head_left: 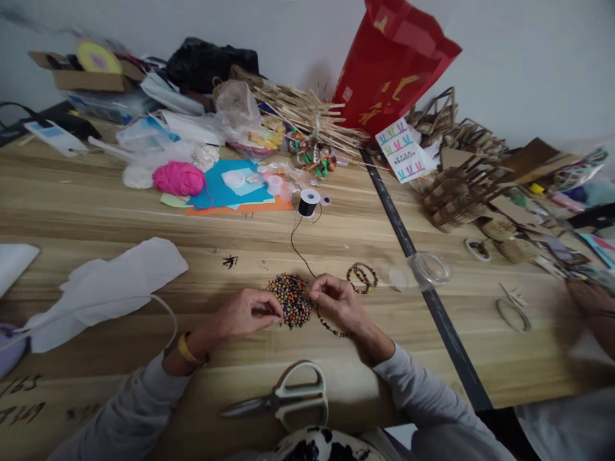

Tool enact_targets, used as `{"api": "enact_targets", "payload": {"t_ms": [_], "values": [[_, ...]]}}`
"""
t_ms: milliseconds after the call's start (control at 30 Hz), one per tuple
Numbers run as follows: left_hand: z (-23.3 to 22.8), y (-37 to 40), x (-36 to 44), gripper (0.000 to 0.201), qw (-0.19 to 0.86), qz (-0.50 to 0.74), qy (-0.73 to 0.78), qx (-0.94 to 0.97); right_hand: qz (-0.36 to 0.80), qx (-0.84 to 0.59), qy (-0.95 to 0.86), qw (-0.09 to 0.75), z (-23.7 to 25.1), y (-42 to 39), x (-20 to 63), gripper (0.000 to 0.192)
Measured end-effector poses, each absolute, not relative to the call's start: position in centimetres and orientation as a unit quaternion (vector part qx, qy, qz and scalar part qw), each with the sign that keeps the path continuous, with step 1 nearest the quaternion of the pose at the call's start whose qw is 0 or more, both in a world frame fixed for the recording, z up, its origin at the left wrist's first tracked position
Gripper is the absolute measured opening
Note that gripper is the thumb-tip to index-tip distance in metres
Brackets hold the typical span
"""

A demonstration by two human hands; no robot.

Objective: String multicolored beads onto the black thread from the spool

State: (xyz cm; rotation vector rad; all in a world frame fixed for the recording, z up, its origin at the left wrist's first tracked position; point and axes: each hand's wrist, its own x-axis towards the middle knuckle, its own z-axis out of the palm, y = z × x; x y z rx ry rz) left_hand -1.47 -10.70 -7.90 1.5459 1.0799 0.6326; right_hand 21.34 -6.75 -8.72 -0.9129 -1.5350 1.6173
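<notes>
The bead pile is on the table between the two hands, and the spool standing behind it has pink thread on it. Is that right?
Not quite: the thread on the spool is black, not pink, as the head view shows. The bead pile is on the table between the left hand and the right hand, with the spool behind it.

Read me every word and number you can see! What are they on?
"COFFEE": white rectangular packet with colourful patterns.
"165": black handwriting on the pale brown wooden table.
Too blurred or small to read surely: lower handwriting on that table; gold markings on the tall red bag; dark marks beside the flat orange paper.
</notes>
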Motion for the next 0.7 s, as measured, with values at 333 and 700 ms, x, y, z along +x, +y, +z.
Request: {"api": "enact_targets", "payload": {"t_ms": [333,700], "values": [[-8.0,-10.6,-1.5,0.011,0.541,0.268,0.45,0.658,0.672,-0.327,-0.591,0.303,-8.1,-6.9,21.4,0.027],[-8.4,-10.9,-1.0,0.014,0.538,0.281,0.411,0.68,0.671,-0.275,-0.627,0.284,-7.4,-7.9,21.2,0.026]]}}
